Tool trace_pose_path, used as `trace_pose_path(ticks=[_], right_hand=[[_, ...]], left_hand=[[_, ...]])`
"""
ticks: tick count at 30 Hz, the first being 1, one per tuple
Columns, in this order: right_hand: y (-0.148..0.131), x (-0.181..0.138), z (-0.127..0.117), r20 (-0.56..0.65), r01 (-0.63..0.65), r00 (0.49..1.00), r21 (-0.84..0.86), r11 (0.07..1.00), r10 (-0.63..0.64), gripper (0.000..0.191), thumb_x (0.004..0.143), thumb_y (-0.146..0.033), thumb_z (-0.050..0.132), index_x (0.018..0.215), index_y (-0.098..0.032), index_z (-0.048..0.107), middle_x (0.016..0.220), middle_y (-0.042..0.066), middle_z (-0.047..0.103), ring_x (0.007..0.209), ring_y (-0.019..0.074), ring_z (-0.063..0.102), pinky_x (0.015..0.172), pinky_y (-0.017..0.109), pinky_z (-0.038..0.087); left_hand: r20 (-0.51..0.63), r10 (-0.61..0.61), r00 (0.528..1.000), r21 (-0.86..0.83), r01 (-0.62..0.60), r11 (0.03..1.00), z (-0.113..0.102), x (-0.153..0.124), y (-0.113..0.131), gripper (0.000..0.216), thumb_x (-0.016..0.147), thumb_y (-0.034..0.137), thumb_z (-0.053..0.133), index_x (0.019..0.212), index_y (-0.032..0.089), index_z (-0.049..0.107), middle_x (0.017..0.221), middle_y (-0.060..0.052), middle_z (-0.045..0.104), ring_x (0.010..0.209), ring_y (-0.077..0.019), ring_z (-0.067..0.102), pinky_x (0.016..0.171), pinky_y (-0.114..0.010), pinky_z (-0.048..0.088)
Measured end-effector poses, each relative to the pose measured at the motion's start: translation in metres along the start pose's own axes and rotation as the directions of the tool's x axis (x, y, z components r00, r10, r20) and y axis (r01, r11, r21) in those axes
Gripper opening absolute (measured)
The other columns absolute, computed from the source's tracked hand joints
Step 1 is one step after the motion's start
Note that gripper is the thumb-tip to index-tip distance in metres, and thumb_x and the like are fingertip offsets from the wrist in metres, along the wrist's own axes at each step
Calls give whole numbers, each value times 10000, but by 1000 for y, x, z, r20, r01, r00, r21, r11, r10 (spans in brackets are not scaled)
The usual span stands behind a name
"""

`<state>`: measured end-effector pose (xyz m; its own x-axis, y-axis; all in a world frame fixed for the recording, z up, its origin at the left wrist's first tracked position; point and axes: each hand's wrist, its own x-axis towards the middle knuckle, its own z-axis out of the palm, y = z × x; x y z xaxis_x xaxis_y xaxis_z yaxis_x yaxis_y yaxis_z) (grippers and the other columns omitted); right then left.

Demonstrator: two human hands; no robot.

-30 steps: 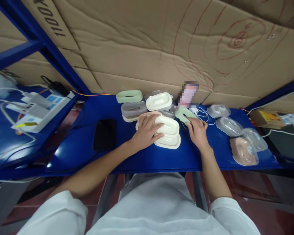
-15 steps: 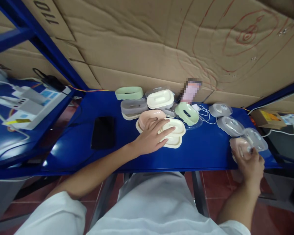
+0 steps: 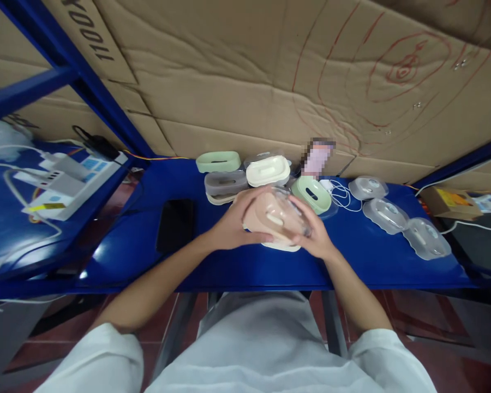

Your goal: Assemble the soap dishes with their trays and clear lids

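Observation:
Both of my hands are round a pink soap box (image 3: 265,221) with a slot in its base. My left hand (image 3: 235,224) grips its left side, thumb along the near edge. At the right side, my right hand (image 3: 317,232) grips it where a clear plastic cover shows; blur hides how the parts fit together. Just below it, a cream dish (image 3: 282,247) peeks out. Behind stand a cream tray (image 3: 268,170), a grey box (image 3: 225,183), a green holder (image 3: 219,161) and a green slotted dish (image 3: 312,195).
Several clear covers (image 3: 384,214) lie in a row on the right of the blue table (image 3: 237,273). A black phone (image 3: 174,225) is on the left. A white cable (image 3: 341,195) coils near the back. Cardboard (image 3: 229,98) walls the rear; a power strip (image 3: 73,188) sits far left.
My right hand has carried the pink soap box with its clear cover from the right row to the middle. My left hand has shifted from the cream dishes to grip the box's left side.

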<state>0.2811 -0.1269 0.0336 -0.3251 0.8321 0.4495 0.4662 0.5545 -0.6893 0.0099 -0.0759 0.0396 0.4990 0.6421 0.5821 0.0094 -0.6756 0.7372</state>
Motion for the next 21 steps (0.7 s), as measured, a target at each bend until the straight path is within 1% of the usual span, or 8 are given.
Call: trace_pose_path(ticks=[2,4,7,9,12,16,18,21], right_hand=[[10,17,5,-70,-59,995,70,996,64,897,996,-838,528,1686,-274,424,1675,164,534,1552,346,535,1274,558,478],[19,24,10,-114,-100,988,48,994,105,862,1002,-782,589,1686,-285,422,1681,152,529,1557,338,528,1286,564,463],[28,22,18,-52,-103,994,-106,989,98,850,951,-738,716,1649,-309,491,1677,140,530,1580,370,486,1305,615,419],[30,18,23,13,-75,997,-246,966,80,825,949,-752,708,1626,-316,526,1687,145,512,1581,405,470,1289,664,412],[22,16,23,-17,-55,998,-435,899,54,761,1020,-736,604,1642,-308,504,1702,162,481,1569,433,467,1265,704,400],[-4,30,13,-118,-4,991,-506,863,-65,819,1058,-694,565,1736,-300,331,1729,165,445,1606,412,421,1293,664,370],[-18,45,7,-20,139,985,-469,872,-169,821,1050,-701,581,1728,-298,353,1726,142,470,1612,384,427,1303,624,371],[-31,70,4,177,305,950,-339,890,-258,582,1095,-607,575,1590,-300,574,1574,89,657,1508,307,575,1269,535,423]], left_hand=[[-126,19,992,3,-19,1000,-31,8,-2,912,832,623,939,1572,307,512,1603,-136,577,1477,-376,581,1258,-559,478],[-323,45,945,14,-43,999,-59,14,-9,954,794,661,954,1551,283,515,1553,-119,614,1406,-350,630,1206,-526,519],[-603,101,791,134,-25,991,-83,17,-29,870,812,668,943,1466,249,552,1462,-84,650,1320,-292,655,1152,-477,536],[-668,88,739,184,49,982,-87,16,-43,814,839,658,927,1438,254,553,1434,-69,638,1304,-274,648,1135,-470,540],[-621,16,784,195,134,971,-78,14,-54,795,853,677,899,1454,316,525,1457,-63,609,1313,-286,648,1110,-484,564],[-478,-12,878,177,110,978,-55,13,-42,865,801,677,934,1479,332,521,1485,-95,596,1342,-320,649,1128,-495,573],[-372,6,928,177,65,982,-46,12,-32,880,808,682,926,1498,314,521,1503,-114,595,1370,-333,638,1166,-506,551],[-239,15,971,183,30,983,-38,11,-23,933,800,706,919,1531,287,518,1529,-141,597,1404,-359,619,1209,-536,518]])
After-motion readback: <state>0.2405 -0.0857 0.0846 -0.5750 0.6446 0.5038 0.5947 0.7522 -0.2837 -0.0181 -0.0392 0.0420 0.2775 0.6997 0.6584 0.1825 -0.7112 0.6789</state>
